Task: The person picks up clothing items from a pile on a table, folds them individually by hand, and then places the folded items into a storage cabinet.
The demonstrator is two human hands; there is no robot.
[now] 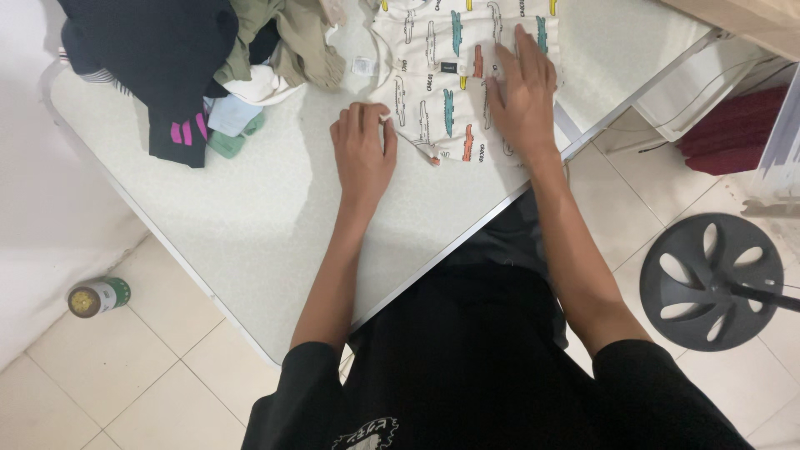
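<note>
bare table (pixel 250 217) nearside, clothes pile (pixel 192 58) blocking far-left

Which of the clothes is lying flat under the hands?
The white crocodile-print garment, spread flat under the right hand; the other clothes sit heaped in a pile.
</note>
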